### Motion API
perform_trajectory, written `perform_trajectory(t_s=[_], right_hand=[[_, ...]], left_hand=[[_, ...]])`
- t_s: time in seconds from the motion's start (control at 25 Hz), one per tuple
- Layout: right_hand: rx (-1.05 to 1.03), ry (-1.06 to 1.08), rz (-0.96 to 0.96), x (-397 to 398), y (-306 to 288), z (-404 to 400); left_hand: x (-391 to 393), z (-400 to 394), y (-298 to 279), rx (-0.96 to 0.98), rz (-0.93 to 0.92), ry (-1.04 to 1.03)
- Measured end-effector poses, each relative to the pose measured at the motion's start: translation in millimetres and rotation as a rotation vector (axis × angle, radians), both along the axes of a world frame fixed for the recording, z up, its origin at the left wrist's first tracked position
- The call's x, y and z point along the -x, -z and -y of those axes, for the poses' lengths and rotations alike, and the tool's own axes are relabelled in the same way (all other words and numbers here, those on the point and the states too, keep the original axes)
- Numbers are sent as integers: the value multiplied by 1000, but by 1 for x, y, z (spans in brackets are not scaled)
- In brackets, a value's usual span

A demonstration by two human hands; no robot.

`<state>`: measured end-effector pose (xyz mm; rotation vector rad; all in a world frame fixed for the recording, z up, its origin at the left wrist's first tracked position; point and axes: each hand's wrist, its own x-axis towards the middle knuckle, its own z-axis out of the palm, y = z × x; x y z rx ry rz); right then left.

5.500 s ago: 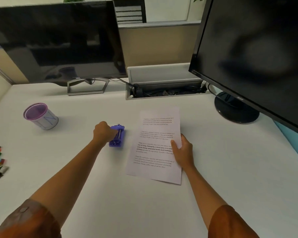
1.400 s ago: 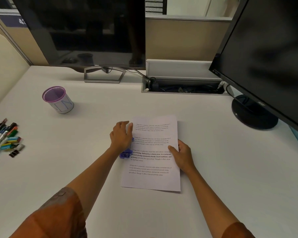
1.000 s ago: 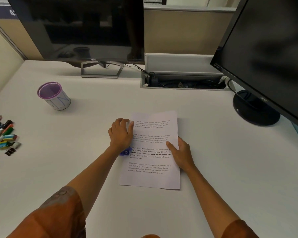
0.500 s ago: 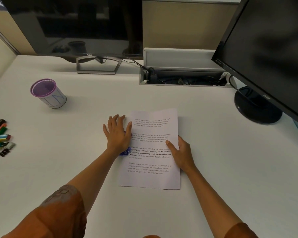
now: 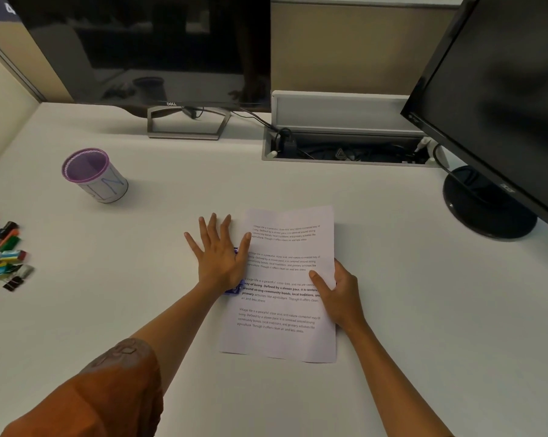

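Printed sheet (image 5: 285, 339) lying flat on worktop (image 5: 140, 310) before me. Right hand (image 5: 339, 294) pinching sheet's right edge, thumb on top, steadying it. Left hand (image 5: 219, 257) pressing down flat, fingers straight and spread, palm on purple hole punch (image 5: 235, 289). Punch sitting at sheet's left edge, mostly hidden under palm. To do this well, I judge: pushing straight down through palm heel, no sliding, sheet edge square in slot. Farther left, marker pens (image 5: 4, 247); beyond, pen cup (image 5: 99, 178); Dell monitor (image 5: 146, 48) at back.
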<state>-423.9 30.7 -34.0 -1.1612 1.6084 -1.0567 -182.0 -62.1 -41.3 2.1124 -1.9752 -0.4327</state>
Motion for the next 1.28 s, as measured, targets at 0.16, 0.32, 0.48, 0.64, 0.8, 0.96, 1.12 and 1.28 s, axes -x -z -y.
perform_trajectory(t_s=[0.16, 0.32, 0.48, 0.64, 0.8, 0.96, 1.12, 1.28], right_hand=[[19, 3, -19, -1, -2, -1], [30, 0, -29, 0, -1, -1], [42, -1, -48, -1, -4, -2], [51, -19, -73, -2, -7, -3], [47, -11, -97, -2, -8, -3], [40, -24, -106, -3, -8, -3], [29, -25, -104, -4, -9, -3], [23, -19, -105, -4, -7, -3]], left_hand=[[0, 1, 0, -17, -7, 8], [-1, 0, -1, -33, -22, 3], [0, -1, -6, -53, -26, -5], [3, -1, -14, -62, 24, 2], [6, -1, -24, -38, 66, 15], [5, -2, -25, -33, 113, 10], [2, -2, -25, -28, 65, -17], [-18, 5, -24, -13, 49, -34]])
